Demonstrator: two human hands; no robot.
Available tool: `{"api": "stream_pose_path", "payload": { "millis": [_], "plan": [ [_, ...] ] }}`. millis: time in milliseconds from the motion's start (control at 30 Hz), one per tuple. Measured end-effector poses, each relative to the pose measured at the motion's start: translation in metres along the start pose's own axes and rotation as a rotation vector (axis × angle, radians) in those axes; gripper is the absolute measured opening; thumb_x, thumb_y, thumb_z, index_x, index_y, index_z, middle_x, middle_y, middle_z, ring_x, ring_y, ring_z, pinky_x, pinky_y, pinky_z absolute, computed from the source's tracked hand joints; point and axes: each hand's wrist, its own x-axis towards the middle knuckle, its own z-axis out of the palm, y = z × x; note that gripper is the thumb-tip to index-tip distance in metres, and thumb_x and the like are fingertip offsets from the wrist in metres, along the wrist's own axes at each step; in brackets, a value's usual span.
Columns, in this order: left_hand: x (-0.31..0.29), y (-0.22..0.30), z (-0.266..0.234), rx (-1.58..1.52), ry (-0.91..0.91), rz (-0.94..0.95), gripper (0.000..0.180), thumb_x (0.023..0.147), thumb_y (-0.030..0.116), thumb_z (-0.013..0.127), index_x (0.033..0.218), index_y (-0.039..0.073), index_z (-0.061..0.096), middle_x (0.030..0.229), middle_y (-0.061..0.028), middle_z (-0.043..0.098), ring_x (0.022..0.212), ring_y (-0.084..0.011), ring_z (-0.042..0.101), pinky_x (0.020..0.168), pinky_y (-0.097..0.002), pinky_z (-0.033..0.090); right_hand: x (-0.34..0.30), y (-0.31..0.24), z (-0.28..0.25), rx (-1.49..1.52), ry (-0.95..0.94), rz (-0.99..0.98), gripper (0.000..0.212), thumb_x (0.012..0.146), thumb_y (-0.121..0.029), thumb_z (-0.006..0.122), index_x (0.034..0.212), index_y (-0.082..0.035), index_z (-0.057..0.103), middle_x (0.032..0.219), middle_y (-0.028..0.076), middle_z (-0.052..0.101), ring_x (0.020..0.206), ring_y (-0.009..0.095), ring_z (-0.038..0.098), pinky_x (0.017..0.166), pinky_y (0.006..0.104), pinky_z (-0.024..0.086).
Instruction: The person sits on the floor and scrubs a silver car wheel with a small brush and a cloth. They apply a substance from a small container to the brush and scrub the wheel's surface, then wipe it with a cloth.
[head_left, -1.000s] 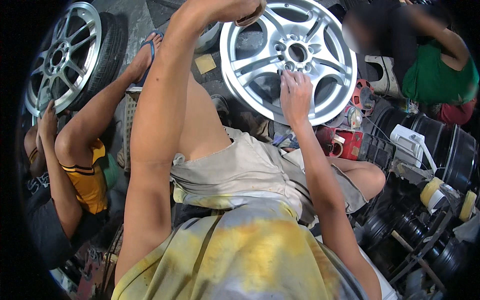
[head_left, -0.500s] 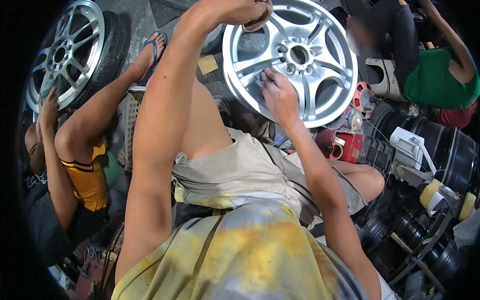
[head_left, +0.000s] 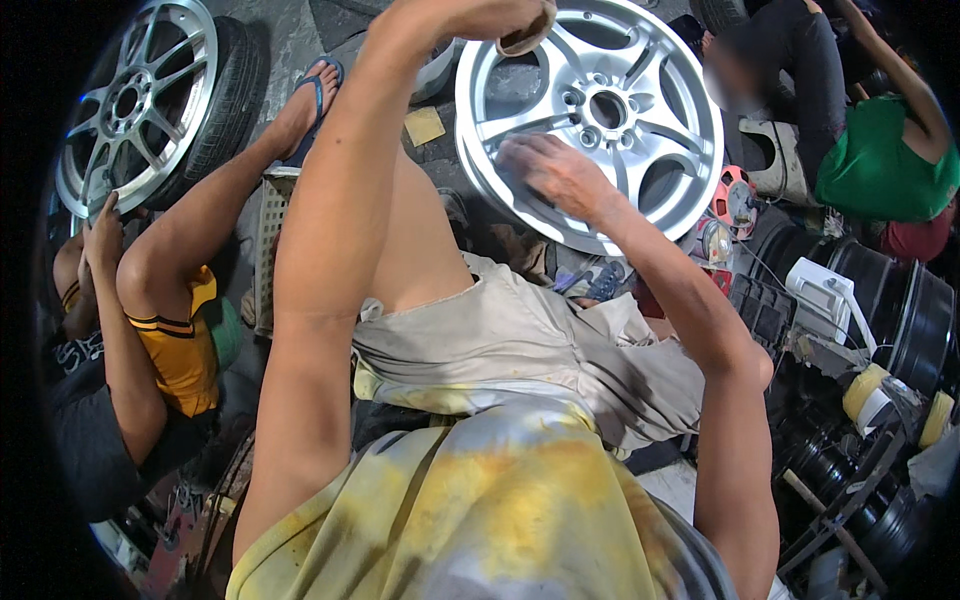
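Observation:
A silver alloy wheel (head_left: 610,68) lies face up in front of me, with a round centre hole and several bolt holes. Over its near-left spoke and rim is my right hand (head_left: 560,175). Its fingers are bent and smeared by motion; a small grey piece, seen only in part, is under the fingertips. My left arm reaches up to the picture's top edge, where my left hand (head_left: 480,16) is partly cut off. It grips a curved brown-edged thing (head_left: 525,38) at the wheel's upper-left rim; its kind I cannot make out.
On the left, a person's hand (head_left: 103,235) touches another silver wheel (head_left: 128,100) with a tyre (head_left: 225,95). Someone in a green top (head_left: 885,160) sits upper right. Nearby are a yellow square (head_left: 424,126), a red reel (head_left: 735,197), a white device (head_left: 818,298) and dark rims (head_left: 900,310).
My right hand has shifted left across the spoke, and its elbow has swung outward to the right. My left hand stays at the upper-left rim. The whole view has shifted slightly.

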Motion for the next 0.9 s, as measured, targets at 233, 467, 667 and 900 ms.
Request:
{"api": "stream_pose_path", "payload": {
  "millis": [233,467,667,900],
  "plan": [
    [-0.015,-0.029,-0.033,-0.001,0.133,-0.11,0.03,0.087,0.015,0.055,0.103,0.0,0.075,0.08,-0.0186,0.073,0.072,-0.0242,0.069,0.069,-0.0382,0.054,-0.053,-0.003,0.009,0.126,0.347,0.49,0.031,0.092,-0.004,0.065,0.122,-0.005,0.071,0.125,0.013,0.07,0.116,0.03,0.067,0.101,0.0409,0.054],
    [-0.015,-0.025,-0.034,-0.059,0.143,-0.032,0.029,0.09,0.015,0.055,0.104,-0.001,0.075,0.082,-0.0138,0.074,0.074,-0.0181,0.066,0.069,-0.0344,0.053,-0.021,-0.023,0.007,0.129,0.349,0.44,0.031,0.091,-0.008,0.064,0.121,-0.003,0.071,0.128,0.014,0.068,0.119,0.031,0.065,0.106,0.0434,0.05],
    [-0.016,-0.039,-0.031,-0.077,0.15,-0.116,0.027,0.091,0.015,0.058,0.101,-0.002,0.075,0.08,-0.0077,0.073,0.072,-0.0153,0.064,0.067,-0.0326,0.052,-0.054,-0.013,-0.009,0.343,0.288,0.805,0.025,0.093,-0.008,0.064,0.116,0.0,0.073,0.121,0.016,0.072,0.113,0.034,0.066,0.099,0.0413,0.052],
    [-0.015,-0.029,-0.033,0.019,0.137,-0.079,0.028,0.089,0.015,0.056,0.1,-0.001,0.075,0.08,-0.0124,0.073,0.072,-0.0188,0.066,0.067,-0.0341,0.053,-0.108,-0.038,-0.016,0.122,0.299,0.669,0.024,0.095,-0.008,0.064,0.117,-0.001,0.073,0.118,0.017,0.072,0.116,0.034,0.065,0.1,0.0398,0.051]
  ]
}}
